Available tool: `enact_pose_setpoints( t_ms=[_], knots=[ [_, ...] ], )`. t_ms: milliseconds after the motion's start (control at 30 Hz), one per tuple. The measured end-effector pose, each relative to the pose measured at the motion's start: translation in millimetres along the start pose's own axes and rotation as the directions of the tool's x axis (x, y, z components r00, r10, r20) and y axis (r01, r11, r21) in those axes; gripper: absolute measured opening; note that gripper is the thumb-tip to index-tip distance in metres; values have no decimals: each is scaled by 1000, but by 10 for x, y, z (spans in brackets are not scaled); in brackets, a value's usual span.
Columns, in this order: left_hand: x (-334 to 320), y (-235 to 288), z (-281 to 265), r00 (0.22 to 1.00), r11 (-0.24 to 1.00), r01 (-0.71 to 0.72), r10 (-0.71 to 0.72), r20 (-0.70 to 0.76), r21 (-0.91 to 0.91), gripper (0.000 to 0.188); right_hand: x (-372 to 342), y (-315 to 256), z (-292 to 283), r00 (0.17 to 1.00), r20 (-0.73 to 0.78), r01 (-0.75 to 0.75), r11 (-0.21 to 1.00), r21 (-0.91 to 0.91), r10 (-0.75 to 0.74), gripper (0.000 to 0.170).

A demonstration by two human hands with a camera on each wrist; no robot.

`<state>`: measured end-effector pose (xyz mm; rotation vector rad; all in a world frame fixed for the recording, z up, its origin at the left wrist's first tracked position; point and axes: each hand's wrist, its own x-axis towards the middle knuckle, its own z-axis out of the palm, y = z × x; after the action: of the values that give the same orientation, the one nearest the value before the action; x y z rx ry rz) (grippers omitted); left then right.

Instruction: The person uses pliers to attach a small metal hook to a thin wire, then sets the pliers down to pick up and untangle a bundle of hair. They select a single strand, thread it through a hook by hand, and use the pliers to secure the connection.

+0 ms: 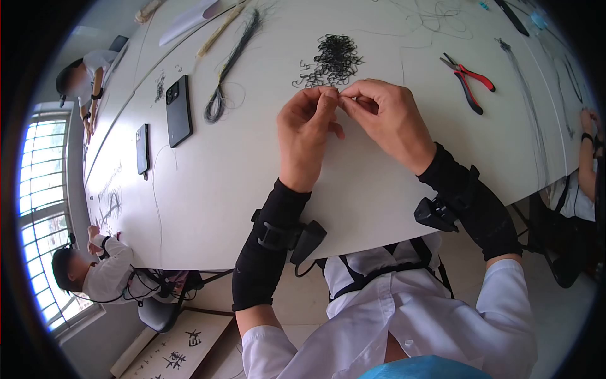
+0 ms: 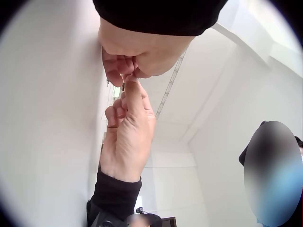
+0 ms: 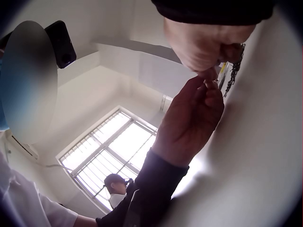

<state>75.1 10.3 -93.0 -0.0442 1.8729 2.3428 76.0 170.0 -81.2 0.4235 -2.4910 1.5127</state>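
Note:
Thumb and fingertips of my left hand point(image 1: 306, 129) and right hand point(image 1: 391, 117) meet just in front of a pile of small black bent-wire hooks point(image 1: 336, 58). Both hands pinch at the same spot, and the tiny piece between them is mostly hidden by the fingers; I cannot tell its kind. In the left wrist view my right hand point(image 2: 130, 137) points up at the left hand point(image 2: 142, 49), tips together. From the right wrist, the left hand point(image 3: 191, 125) shows with its fingers bent toward the right hand point(image 3: 203, 45).
Red-handled pliers point(image 1: 468, 82) lie to the right on the white table point(image 1: 214, 202). On the left are a large dark phone point(image 1: 179, 112), a smaller phone point(image 1: 142, 150) and a bundle of dark wire point(image 1: 237, 60). Other people sit around the table's edges.

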Motion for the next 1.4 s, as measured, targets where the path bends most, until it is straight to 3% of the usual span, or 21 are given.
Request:
enact_pose_setpoints(
  t_ms=[300, 567, 600, 700, 767, 800, 900, 1200, 1300, 1400],
  knots=[
    [-25, 57, 59, 996, 994, 78, -80, -24, -72, 24, -20, -16, 7, 998, 68, -17, 995, 95, 10, 6],
    [-7, 88, -3, 998, 999, 22, -25, -52, -42, 24, -39, 21, -4, 991, 130, 24, 997, 72, -33, 9],
    [-7, 94, -7, 998, 999, 22, -23, -53, -34, 25, -33, 20, -9, 992, 99, 81, 996, 32, -84, 11],
    [-18, 113, -1, 993, 988, -51, 66, -95, 147, 25, 20, -8, -51, 982, -3, 186, 980, -72, -187, 17],
    [-16, 68, 2, 967, 922, -213, 246, -66, 324, 24, 82, -67, -131, 979, -90, 172, 979, -108, -182, 21],
    [-13, 51, 11, 943, 867, -289, 332, -38, 406, 24, 94, -45, -140, 984, -72, 158, 987, -39, -160, 23],
    [-52, 38, 46, 933, 803, -303, 360, -13, 513, 23, 81, -28, -139, 997, 27, 68, 995, 78, -70, 22],
    [-53, 17, 63, 946, 828, -271, 324, -25, 492, 23, 69, 13, -102, 988, -41, 148, 988, 35, -147, 12],
    [-32, -36, 37, 919, 784, -334, 394, -3, 523, 22, 82, -3, -81, 990, -12, 139, 988, 69, -139, 11],
    [-27, -46, 31, 926, 802, -322, 377, -8, 503, 21, 86, 37, -67, 976, -55, 208, 978, -22, -209, 10]
  ],
)
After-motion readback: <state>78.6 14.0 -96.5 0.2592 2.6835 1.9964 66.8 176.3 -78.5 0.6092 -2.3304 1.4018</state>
